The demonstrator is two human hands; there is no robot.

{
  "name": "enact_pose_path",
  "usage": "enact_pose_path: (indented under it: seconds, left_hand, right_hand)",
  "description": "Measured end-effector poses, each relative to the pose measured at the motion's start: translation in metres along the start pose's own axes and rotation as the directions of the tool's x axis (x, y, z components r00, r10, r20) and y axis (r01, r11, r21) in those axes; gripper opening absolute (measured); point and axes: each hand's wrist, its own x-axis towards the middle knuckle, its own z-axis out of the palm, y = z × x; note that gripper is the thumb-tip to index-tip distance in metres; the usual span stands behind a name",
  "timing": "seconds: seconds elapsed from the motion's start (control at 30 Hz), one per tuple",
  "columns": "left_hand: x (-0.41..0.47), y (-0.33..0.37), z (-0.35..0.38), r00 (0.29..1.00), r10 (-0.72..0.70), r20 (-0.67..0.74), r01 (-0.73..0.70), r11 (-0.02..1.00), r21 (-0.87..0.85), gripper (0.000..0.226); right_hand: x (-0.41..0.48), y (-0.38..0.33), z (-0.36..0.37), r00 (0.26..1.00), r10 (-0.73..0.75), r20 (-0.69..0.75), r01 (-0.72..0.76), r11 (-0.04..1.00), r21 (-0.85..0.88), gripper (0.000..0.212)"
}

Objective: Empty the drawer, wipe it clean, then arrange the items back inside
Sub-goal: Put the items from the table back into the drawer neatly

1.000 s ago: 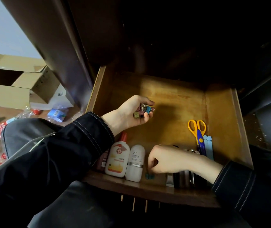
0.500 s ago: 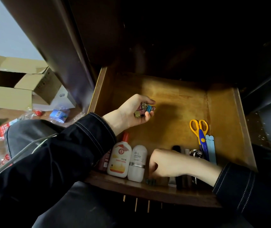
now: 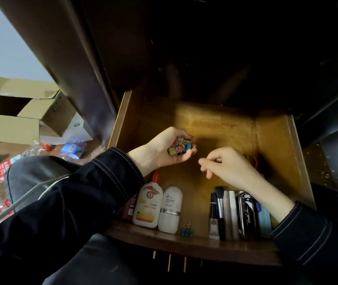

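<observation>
The wooden drawer (image 3: 275, 140) stands pulled out. The left hand (image 3: 164, 150) reaches in from the left, palm turned up, fingers cupped around a cluster of coloured binder clips (image 3: 181, 148). The right hand (image 3: 229, 167) hovers mid-drawer just beside it, wrist bent, fingers loosely curled with thumb and forefinger nearly pinched; whether they hold anything is too blurred to tell. Along the front wall lie a glue bottle (image 3: 148, 204) and a white roll-on bottle (image 3: 171, 209) touching, a lone teal binder clip (image 3: 186, 230), then a makeup brush (image 3: 219, 210) and a black case (image 3: 247, 214)
</observation>
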Motion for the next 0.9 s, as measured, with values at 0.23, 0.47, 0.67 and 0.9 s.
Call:
enact_pose_path:
  seconds: [0.23,0.47,0.67,0.9]
  left_hand:
    - [0.001,-0.007,0.003,0.991,-0.096,0.089,0.094,0.995,0.032,0.014]
    - [0.001,-0.009,0.005,0.990,-0.091,0.108,0.089,0.996,0.023,0.012]
    - [0.000,-0.008,0.004,0.989,-0.098,0.112,0.094,0.995,0.044,0.018]
    - [0.003,-0.010,0.004,0.988,-0.094,0.120,0.068,0.977,0.204,0.021]
  right_hand:
    - [-0.001,-0.014,-0.005,0.951,-0.098,-0.293,0.144,0.980,0.140,0.008]
    - [-0.001,-0.015,-0.002,0.963,-0.097,-0.253,0.128,0.986,0.109,0.012]
    - [0.003,-0.012,-0.007,0.962,0.005,-0.273,0.079,0.952,0.296,0.019]
    - [0.006,-0.007,-0.010,0.952,0.122,-0.280,0.018,0.893,0.449,0.018]
